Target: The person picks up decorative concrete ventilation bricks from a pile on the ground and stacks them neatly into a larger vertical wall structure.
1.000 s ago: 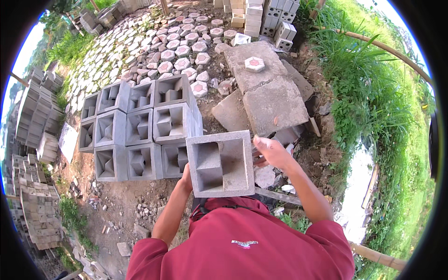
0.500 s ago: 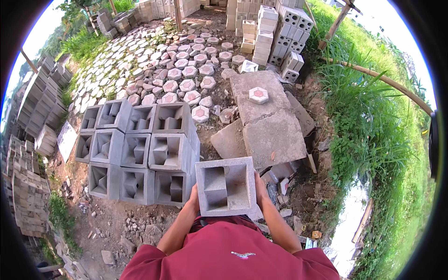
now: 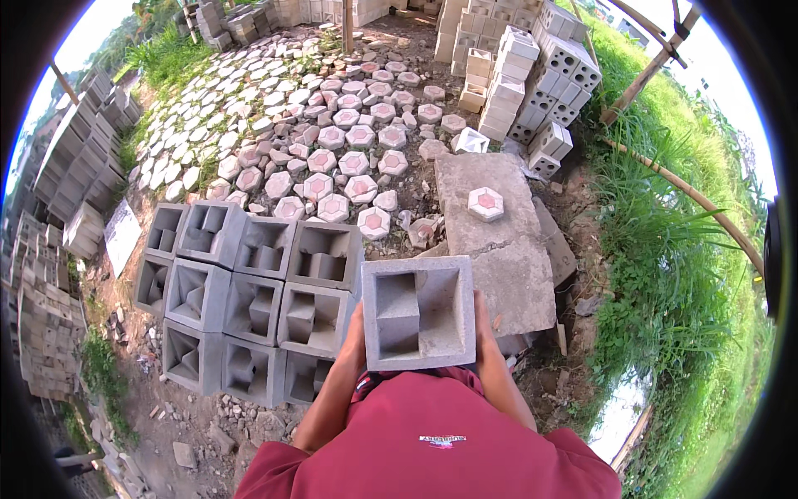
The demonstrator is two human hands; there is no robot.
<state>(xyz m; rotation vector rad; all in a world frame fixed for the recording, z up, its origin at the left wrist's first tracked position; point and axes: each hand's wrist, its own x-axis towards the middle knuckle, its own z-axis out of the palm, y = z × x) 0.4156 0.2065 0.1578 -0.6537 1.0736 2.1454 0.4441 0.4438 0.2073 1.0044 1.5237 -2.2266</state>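
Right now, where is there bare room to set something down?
The cracked concrete slab looks bare between its hexagonal paver and the small reddish scrap near the right hand. Crowded: left of the held block, rows of blocks stand packed; beyond them, pavers spread thickly.

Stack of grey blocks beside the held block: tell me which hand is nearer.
Left. The left hand is just right of the stack, against the left side of the held block; the right hand is farther off, against that block's right side.
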